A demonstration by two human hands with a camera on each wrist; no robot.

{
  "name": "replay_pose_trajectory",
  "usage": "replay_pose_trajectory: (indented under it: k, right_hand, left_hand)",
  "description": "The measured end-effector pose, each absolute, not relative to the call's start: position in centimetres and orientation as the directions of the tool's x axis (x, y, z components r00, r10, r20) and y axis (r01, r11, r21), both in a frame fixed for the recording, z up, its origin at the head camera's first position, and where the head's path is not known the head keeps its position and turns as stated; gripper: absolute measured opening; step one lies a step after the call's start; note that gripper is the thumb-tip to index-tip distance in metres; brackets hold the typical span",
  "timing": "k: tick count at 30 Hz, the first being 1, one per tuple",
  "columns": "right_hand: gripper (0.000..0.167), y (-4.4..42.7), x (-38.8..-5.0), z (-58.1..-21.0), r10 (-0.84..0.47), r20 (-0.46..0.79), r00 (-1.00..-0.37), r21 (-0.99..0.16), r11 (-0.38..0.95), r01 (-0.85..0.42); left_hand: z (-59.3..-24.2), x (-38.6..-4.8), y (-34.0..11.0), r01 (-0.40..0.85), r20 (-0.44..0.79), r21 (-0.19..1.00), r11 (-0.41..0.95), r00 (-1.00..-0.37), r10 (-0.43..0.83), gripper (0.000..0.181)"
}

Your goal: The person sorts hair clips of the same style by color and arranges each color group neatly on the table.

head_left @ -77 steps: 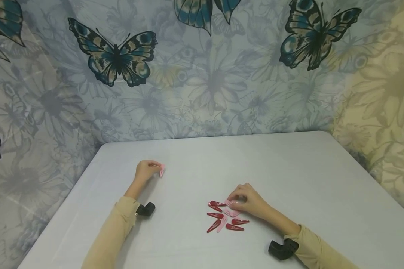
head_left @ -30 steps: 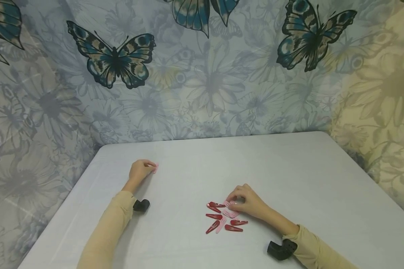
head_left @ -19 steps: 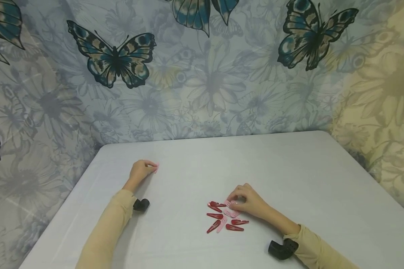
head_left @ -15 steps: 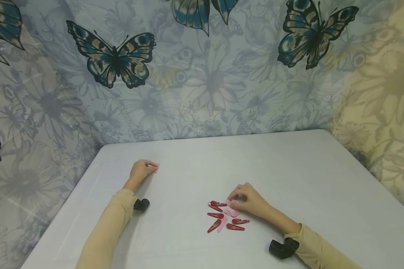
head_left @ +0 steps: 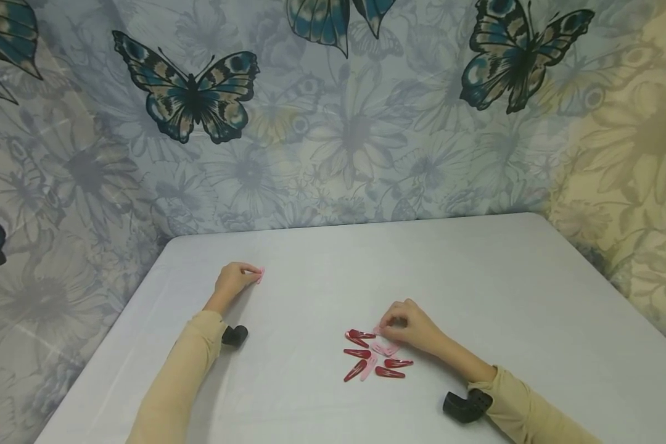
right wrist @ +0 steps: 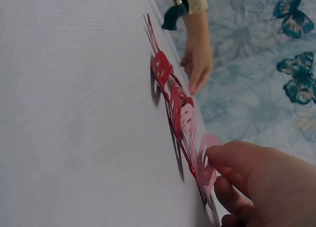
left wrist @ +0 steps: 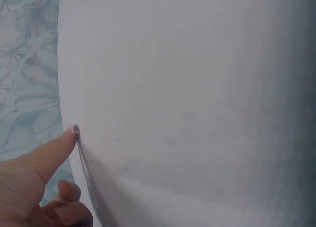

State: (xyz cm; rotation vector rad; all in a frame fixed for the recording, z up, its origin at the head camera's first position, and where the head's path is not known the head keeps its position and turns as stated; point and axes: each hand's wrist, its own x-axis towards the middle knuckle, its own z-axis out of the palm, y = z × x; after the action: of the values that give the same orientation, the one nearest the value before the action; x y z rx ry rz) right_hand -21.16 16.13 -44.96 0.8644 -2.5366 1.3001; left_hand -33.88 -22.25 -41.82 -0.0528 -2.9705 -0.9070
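Note:
At the left of the head view, my left hand (head_left: 234, 283) pinches a small pink hair clip (head_left: 260, 275) over the white table. The left wrist view shows that hand (left wrist: 29, 182) with the clip (left wrist: 76, 131) nearly edge-on at the fingertip. Right of centre, my right hand (head_left: 413, 325) holds another pink clip (head_left: 377, 330) between thumb and finger, just behind the group of clips; the right wrist view has this clip (right wrist: 207, 163) at the fingertips. Several red clips (head_left: 390, 372) lie fanned around pink clips (head_left: 369, 367) on the table.
A white cloth covers the table (head_left: 300, 394), whose far edge meets a hanging fabric (head_left: 355, 185) printed with flowers and butterflies. Black wrist devices sit at the left cuff (head_left: 235, 336) and the right cuff (head_left: 467, 407).
Compared with the earliest frame, my left hand is slightly farther left, its pink clip still pinched. My right hand has lifted its pink clip slightly away from the others, toward the table's far side.

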Motion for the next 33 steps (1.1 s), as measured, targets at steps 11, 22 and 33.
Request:
replay_pose_trajectory:
  k: [11,22,33]
  right_hand:
    - [0.003,16.0,-21.2,-43.4,-0.425,0.148,-0.893,-0.839,0.425,-0.341]
    - [0.007,16.1,-22.1,-41.4,-0.483,0.060,-0.874,-0.825,0.469,-0.316]
    - [0.006,14.0,-23.9,-41.5,-0.537,0.152,-0.830,-0.824,0.395,-0.407]
  left_hand:
    - [-41.2,-33.7,-21.6,-0.006,0.007,0.549,0.836,-1.000,-0.012,0.025]
    - [-41.6,-33.9,-21.5,-0.039,-0.008,0.528,0.848,-0.999,-0.042,0.025]
    - [-41.9,-33.6,-22.1,0.012,0.036,0.596,0.803,-0.999,-0.012,0.027]
